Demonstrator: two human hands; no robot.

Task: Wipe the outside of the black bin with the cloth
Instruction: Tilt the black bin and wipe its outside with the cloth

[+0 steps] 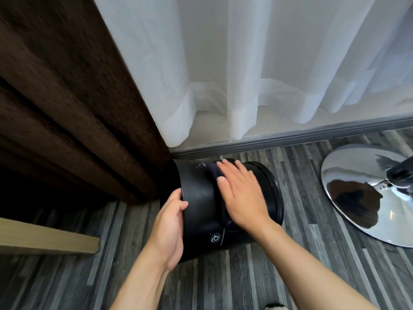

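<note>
The black bin (201, 204) lies on its side on the grey plank floor (223, 283), just near of the skirting, its left end by the brown curtain (67, 86). The left hand (171, 227) grips that left rim. The right hand (240, 193), fingers spread flat, presses a dark cloth (215, 173) against the bin's upper side

Grey wood-look floor (245, 283) w/ black bin (201, 204) on side, chrome base (357, 186).
</note>
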